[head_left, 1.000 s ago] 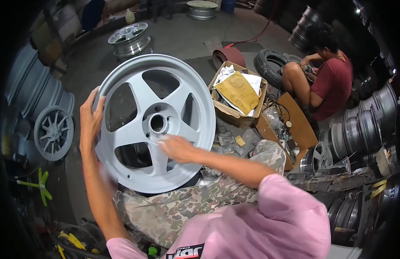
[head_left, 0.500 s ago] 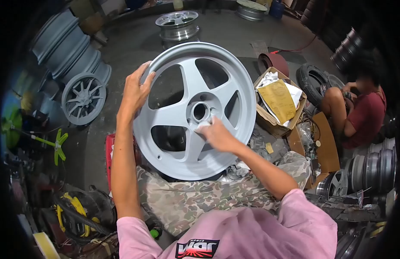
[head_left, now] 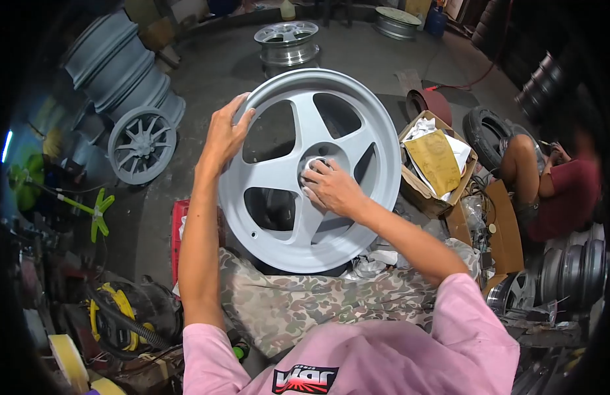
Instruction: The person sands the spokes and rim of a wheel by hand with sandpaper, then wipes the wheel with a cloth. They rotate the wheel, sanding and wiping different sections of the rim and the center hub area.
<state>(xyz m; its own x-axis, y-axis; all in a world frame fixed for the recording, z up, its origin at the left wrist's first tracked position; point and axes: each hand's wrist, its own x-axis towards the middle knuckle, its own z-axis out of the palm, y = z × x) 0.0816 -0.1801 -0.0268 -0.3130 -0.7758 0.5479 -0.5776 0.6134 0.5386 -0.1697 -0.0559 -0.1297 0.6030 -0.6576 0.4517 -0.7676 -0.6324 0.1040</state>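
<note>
A grey five-spoke alloy wheel (head_left: 262, 176) stands tilted before me, its lower edge by my lap. My left hand (head_left: 227, 131) grips its outer lip at the upper left, thumb on the near face. At the hub, my right hand (head_left: 331, 187) bends its fingers over the centre bore, fingertips pressed against the hub's inner edge. Those fingers cover much of the bore, and whether a small piece of something lies under them I cannot make out. Camouflage cloth (head_left: 318, 299) covers my lap below the wheel.
On the right stands a cardboard box (head_left: 431, 206) of papers, with a roll of brown abrasive (head_left: 429, 108) behind it. A co-worker (head_left: 568, 191) sits beyond, near a tyre (head_left: 486, 135). Grey wheels (head_left: 142, 145) are at left; a silver wheel (head_left: 286, 49) lies ahead.
My right hand has moved from the hub's lower right up over the centre bore, its fingers now across it. My left hand keeps its hold on the lip. The whole view has shifted slightly.
</note>
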